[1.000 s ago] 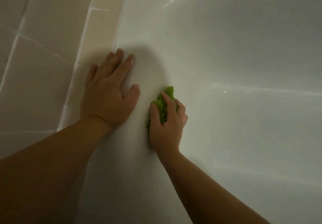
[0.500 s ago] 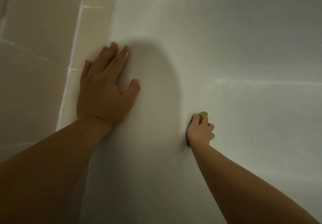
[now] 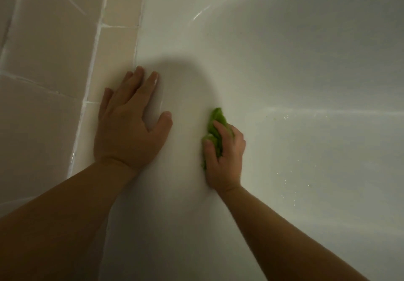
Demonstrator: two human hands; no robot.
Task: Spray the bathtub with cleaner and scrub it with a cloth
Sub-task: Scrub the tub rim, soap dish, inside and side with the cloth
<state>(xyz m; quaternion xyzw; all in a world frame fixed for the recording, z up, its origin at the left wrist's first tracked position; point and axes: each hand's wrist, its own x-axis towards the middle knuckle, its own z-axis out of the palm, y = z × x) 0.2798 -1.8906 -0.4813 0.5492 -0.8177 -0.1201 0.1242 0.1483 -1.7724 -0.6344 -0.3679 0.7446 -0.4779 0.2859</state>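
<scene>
Beige wall tiles (image 3: 43, 46) with white grout fill the left of the view, and the white bathtub (image 3: 317, 66) takes up the rest, its broad rim running from near to far beside them and its basin curving away to the right. On that rim the left hand (image 3: 129, 123) lies flat, fingers straight and slightly spread, seemingly bracing the body. Just to its right, where the rim rolls over into the inner wall, the right hand (image 3: 225, 151) grips a bunched green cloth (image 3: 215, 125), fingers curled over it and pressing it against the enamel; green folds stick out past the fingertips on the far side and below the thumb. Small droplets (image 3: 284, 180) and a wet sheen show on the basin to the right, so the spraying appears to be done here, and no spray bottle is in view. Scrubbing looks well under way on this near-left edge. How much of the tub is already wiped cannot be told, but the wide basin to the right and the far end probably still need work.
</scene>
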